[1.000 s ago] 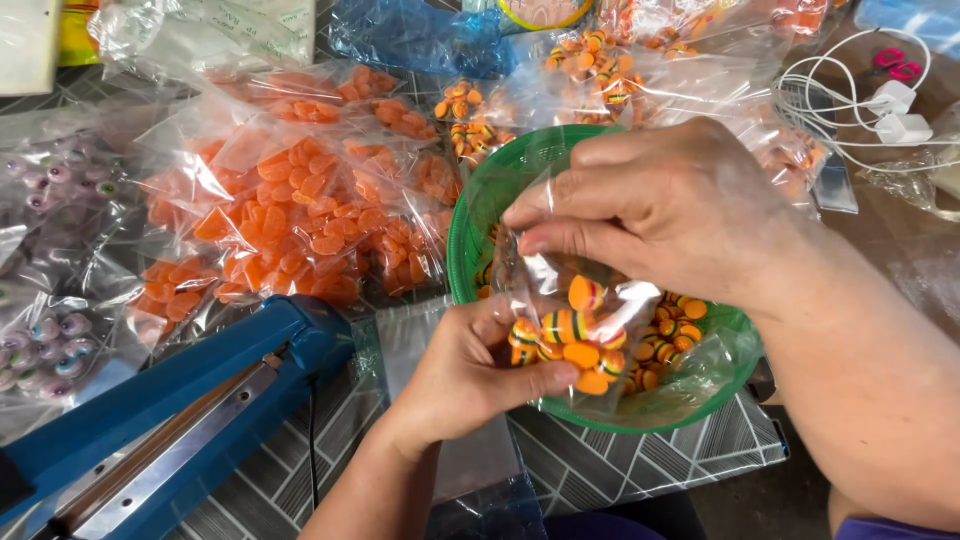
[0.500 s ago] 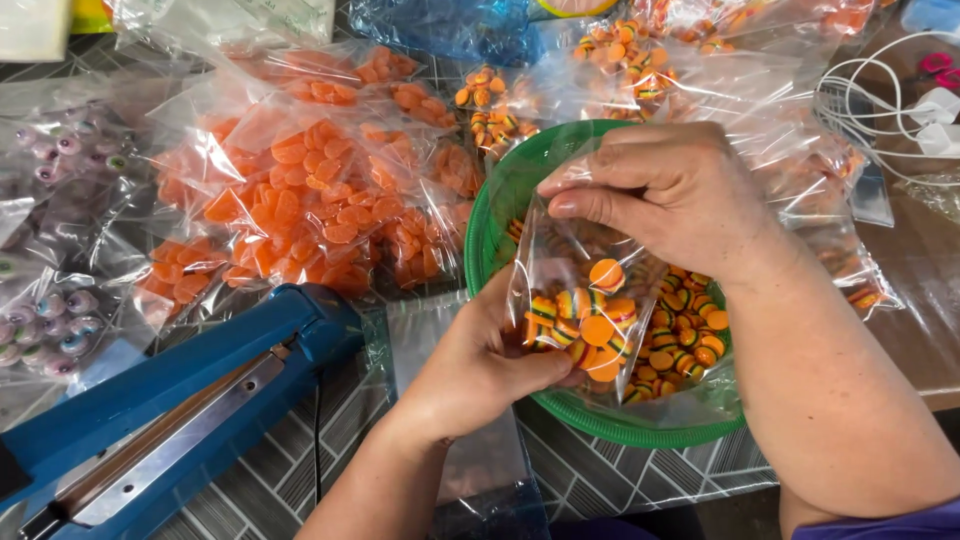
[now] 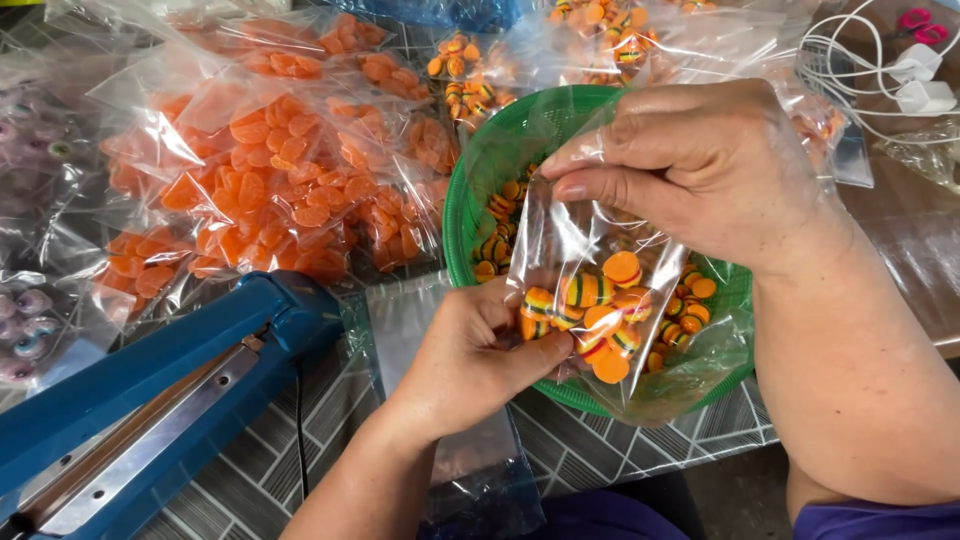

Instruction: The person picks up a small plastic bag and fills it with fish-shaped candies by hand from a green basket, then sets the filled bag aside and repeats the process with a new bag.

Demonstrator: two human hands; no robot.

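Holding a small clear plastic bag (image 3: 600, 300) above a green mesh basket (image 3: 480, 170), both hands appear in the single head view. The right hand (image 3: 700, 165) is closed in a pinch, thumb and forefinger gripping the bag's upper edge. The left hand (image 3: 475, 360) is curled beneath, its thumb pressed against the bag's lower left side, supporting it from below. The bag contains small round striped pieces (image 3: 590, 315) (orange, with green and yellow bands), settled at its bottom. More of the same pieces lie loose in the basket behind the bag. A blue heat sealer (image 3: 170, 390) lies at lower left on a grey patterned table cover (image 3: 600, 455), well apart from the bag. Clear bags of plain orange pieces (image 3: 270, 175) are piled just left of the basket. White cables (image 3: 900, 70) lie at upper right.
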